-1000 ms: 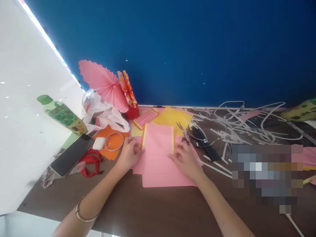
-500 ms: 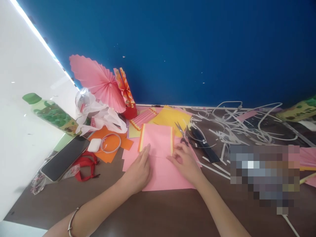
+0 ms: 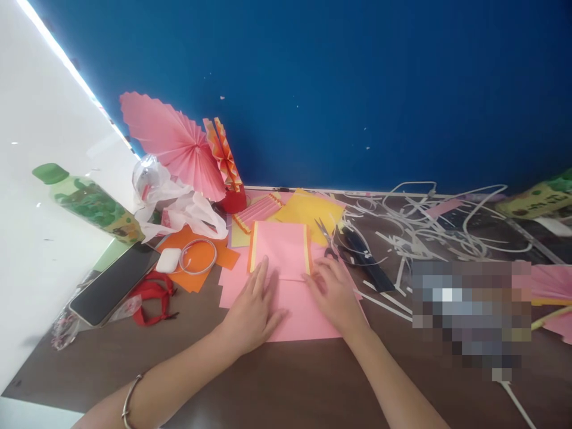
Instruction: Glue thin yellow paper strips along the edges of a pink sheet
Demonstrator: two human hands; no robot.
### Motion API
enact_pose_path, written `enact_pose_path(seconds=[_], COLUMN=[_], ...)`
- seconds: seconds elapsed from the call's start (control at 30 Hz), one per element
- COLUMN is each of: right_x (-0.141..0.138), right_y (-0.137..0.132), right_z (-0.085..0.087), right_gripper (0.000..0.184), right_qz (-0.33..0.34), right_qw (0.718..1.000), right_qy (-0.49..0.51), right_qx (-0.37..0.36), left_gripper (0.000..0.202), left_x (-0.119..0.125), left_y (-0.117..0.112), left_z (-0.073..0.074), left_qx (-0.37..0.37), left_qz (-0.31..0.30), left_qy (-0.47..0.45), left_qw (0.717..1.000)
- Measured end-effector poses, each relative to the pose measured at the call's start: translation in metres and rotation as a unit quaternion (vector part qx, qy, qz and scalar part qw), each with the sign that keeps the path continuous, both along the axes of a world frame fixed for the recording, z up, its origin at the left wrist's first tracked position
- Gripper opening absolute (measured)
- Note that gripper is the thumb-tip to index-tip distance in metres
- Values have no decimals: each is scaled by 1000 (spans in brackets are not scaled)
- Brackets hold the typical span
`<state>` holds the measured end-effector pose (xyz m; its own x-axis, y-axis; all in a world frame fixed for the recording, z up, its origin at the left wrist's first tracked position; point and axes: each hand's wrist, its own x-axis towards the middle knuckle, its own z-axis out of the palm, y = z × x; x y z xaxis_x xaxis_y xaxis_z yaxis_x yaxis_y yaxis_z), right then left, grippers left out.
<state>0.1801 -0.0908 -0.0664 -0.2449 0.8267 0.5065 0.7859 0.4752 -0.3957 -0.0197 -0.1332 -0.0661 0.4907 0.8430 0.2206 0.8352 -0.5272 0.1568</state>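
On the brown table [image 3: 286, 381], pink paper [image 3: 286, 262] under both flat, open hands (left hand [image 3: 252, 307], right hand [image 3: 333, 295]).

At left hand [image 3: 252, 313]: palm down, flat, fingers straight, slightly spread, pointing forward; thumb out toward the other hand; nothing gripped. At right hand [image 3: 335, 295]: palm down, knuckles a little raised, fingers bent, tips pressed downward; nothing gripped. Hands near each other, not touching. Left forearm [image 3: 179, 381] in from lower left, right forearm [image 3: 393, 387] from lower right, both bare, converging forward.
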Motion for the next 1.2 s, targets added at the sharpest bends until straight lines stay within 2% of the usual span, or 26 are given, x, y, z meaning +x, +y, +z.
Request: enact_pose_path(seconds=[0.1, 0.17, 0.27, 0.33, 0.5, 0.77, 1.0, 1.2], right_x=[-12, -21, -30, -32, -35, -31, -28, -26], right_y=[-14, -24, -33, -34, -35, -37, -40, -38], right_z=[9, 10, 4, -1, -3, 14, 32, 47], right_gripper=[7, 15, 38, 47, 51, 56, 61, 61], right_qz=[46, 69, 77, 68, 26, -6, -57, -82], right_qw=[997, 995, 986, 978, 964, 942, 904, 873], right_qy=[-14, -55, -147, -198, -263, -299, -338, -367], right_qx=[67, 55, 18, -5, -43, -150, -256, -312], left_gripper=[68, 68, 67, 67, 67, 71, 70, 71], left_x=[1, 0, 0, 0, 0, -1, -1, 0], left_y=[-1, -1, -1, -1, -2, -4, -5, -5], left_z=[-1, -3, -5, -5, -3, -6, -6, -5], left_qx=[13, 16, 14, 13, 0, 5, 9, 6], left_qz=[3, 0, -3, 0, 6, 36, 46, 49], left_qy=[7, 4, -2, -4, -16, -28, -18, -22], left_qw=[1000, 1000, 1000, 1000, 1000, 999, 999, 999])
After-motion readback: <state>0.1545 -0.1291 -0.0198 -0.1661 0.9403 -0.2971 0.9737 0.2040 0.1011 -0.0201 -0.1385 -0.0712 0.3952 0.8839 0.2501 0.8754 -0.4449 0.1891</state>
